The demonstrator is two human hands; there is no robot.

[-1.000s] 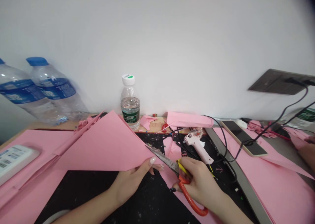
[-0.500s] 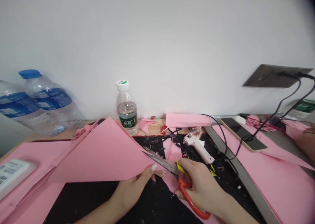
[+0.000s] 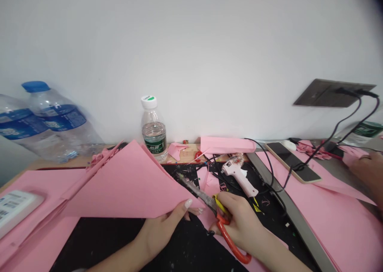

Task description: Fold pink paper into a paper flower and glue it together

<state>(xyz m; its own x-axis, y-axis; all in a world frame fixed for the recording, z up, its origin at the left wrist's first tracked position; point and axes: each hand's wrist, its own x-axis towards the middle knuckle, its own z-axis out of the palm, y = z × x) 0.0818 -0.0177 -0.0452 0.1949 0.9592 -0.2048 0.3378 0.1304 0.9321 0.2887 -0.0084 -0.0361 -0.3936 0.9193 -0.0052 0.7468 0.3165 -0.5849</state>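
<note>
At the lower centre of the frame, the left hand [image 3: 166, 228] pinches the near corner of a folded pink paper sheet [image 3: 128, 188], lifting it taut off the black mat [image 3: 113, 240] so its edge meets the blades. The right hand [image 3: 242, 224] grips the orange-handled scissors [image 3: 215, 210], blades parted at the paper's right edge (a glue gun [image 3: 239, 176] lies just behind, a small water bottle [image 3: 154, 130] by the wall). Another person's hand [image 3: 369, 170] rests at the right edge.

A plain white wall [image 3: 191, 44] fills the view from nine to three o'clock, evenly lit. At three o'clock a dark socket plate [image 3: 332, 93] sits on it. Below runs a wooden table [image 3: 60, 162] under a black mat [image 3: 104, 240].
</note>
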